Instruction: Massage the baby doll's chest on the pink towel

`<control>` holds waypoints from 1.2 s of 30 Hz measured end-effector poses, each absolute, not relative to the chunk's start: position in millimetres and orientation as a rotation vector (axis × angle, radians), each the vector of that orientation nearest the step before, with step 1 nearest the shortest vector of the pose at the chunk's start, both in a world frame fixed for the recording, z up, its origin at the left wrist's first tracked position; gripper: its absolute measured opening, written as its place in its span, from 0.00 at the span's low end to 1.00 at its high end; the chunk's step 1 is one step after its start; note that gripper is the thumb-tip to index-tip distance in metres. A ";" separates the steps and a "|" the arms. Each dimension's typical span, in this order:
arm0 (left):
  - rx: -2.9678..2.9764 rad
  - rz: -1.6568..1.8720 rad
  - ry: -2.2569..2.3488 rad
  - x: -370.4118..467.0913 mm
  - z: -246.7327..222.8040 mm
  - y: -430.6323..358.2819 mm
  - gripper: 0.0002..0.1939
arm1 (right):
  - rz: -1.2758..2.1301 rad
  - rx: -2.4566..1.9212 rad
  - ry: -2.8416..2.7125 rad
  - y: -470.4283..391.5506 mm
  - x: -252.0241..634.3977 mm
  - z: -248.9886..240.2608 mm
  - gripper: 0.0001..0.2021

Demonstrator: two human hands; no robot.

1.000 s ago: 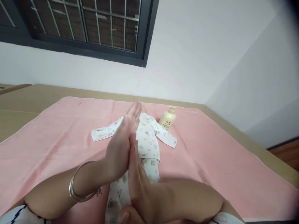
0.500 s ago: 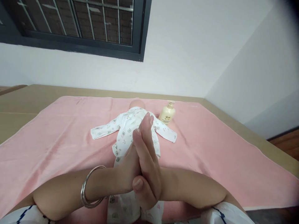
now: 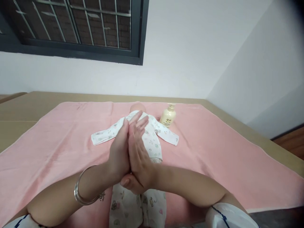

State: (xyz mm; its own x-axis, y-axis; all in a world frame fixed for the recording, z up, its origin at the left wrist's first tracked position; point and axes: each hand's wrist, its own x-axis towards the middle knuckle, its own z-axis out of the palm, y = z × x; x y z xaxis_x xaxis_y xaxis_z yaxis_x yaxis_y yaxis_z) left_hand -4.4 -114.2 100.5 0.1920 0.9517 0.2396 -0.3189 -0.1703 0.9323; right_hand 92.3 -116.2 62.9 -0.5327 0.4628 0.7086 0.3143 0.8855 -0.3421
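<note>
My left hand [image 3: 118, 152] and my right hand [image 3: 140, 158] are pressed palm to palm, fingers stretched out and pointing away from me. Nothing shows between the palms. A silver bangle [image 3: 77, 190] circles my left wrist. Beneath and beyond the hands lies a baby doll in a white printed top [image 3: 152, 142] and matching trousers [image 3: 154, 205], arms spread to the sides. Its round head [image 3: 137, 107] points to the far edge, and my hands cover part of its torso. A cream pump bottle [image 3: 168, 116] stands right of the doll's head.
A pink cloth [image 3: 209, 152] with some creases covers most of the tan surface [image 3: 19, 110]. Behind it rises a white wall [image 3: 178, 63] with a dark-framed, barred window [image 3: 140, 38] at upper left. A brown wooden piece [image 3: 292, 139] shows at the right edge.
My joined hands have shifted left and tilted, the palms rubbing against each other. The right fingers have slid past the left. The camera view has moved slightly; the doll and bottle stay put.
</note>
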 end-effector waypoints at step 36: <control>1.351 1.712 1.214 -9.5 -1.8 26.5 0.11 | 0.045 -1.596 -2.317 -7.5 123.9 45.8 0.28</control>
